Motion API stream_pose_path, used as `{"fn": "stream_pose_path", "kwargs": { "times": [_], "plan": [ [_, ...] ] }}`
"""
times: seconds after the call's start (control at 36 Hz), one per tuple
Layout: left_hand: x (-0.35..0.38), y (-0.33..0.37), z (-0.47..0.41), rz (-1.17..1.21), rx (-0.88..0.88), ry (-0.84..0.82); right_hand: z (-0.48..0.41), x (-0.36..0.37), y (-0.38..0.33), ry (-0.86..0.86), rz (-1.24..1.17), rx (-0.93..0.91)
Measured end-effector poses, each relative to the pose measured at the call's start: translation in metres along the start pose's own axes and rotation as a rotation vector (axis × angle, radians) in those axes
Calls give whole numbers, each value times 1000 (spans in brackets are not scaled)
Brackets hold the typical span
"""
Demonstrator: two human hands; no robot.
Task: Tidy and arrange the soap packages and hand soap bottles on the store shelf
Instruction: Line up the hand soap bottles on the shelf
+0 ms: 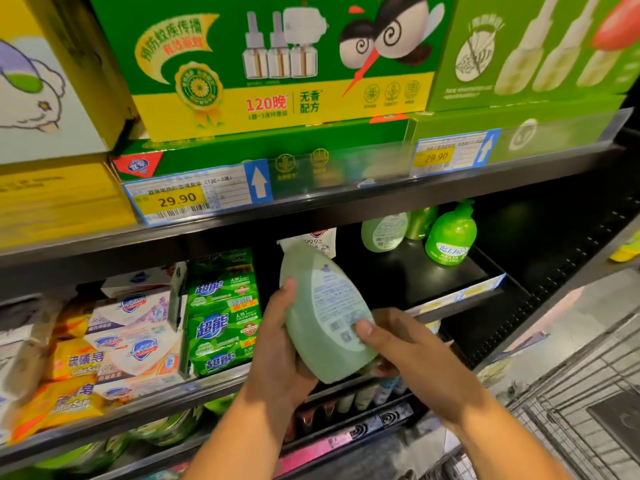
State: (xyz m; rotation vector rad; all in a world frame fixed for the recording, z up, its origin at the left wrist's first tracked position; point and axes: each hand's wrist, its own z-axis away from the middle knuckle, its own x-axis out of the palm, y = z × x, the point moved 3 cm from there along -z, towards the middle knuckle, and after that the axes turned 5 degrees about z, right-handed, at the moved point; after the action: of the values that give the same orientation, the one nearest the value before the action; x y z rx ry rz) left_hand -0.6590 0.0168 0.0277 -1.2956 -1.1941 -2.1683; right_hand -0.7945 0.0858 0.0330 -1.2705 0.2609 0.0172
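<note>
Bottle (325, 313), pale green (tilted)

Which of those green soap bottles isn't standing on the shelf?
The pale green bottle, held tilted between the left hand and right hand. The rest, like the bright pump bottle, stand upright on the shelf.

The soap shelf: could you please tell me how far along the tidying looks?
Done: green pump bottles stand upright on the shelf. In hand: left hand and right hand hold a tilted pale green bottle. Left to do: the soap packages lie jumbled.
</note>
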Motion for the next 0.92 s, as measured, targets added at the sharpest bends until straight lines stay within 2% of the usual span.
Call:
{"fn": "stream_pose_path", "kwargs": {
  "times": [0.06,0.14,0.19,0.28,0.33,0.39,0.47,0.56,0.64,0.72,0.78,0.86,0.92],
  "plan": [
    [1,2,-2,-2,37,1,1,6,0,-50,-174,41],
    [-5,2,-8,-39,128,103,1,3,-1,99,-140,-25],
    [-8,1,-10,-141,137,167,0,-3,-2,250,-30,-101],
    [-3,-9,-7,-248,-26,166,-4,-6,0,403,379,-300],
    [-2,-15,-5,-167,-63,212,-6,-1,3,371,566,-476],
    [-7,-18,-5,-60,-34,249,-4,3,7,243,573,-572],
    [-12,-12,-4,-36,-10,195,-4,0,6,101,388,-518],
    [-16,-8,-5,-56,-27,131,-12,-12,9,140,247,-322],
    [-17,-10,-5,-60,-44,93,-18,-15,15,62,42,-85],
    [-16,-14,-5,-102,-46,65,-17,-14,12,-38,-191,-27],
    [-13,-13,-4,-226,-24,88,-16,-16,8,-41,-205,-35],
    [-15,-10,-5,-534,11,144,-18,-25,8,-13,-192,-40],
    [-15,-12,-4,-718,5,100,-20,-32,9,-33,-114,-48]
  ]
}}
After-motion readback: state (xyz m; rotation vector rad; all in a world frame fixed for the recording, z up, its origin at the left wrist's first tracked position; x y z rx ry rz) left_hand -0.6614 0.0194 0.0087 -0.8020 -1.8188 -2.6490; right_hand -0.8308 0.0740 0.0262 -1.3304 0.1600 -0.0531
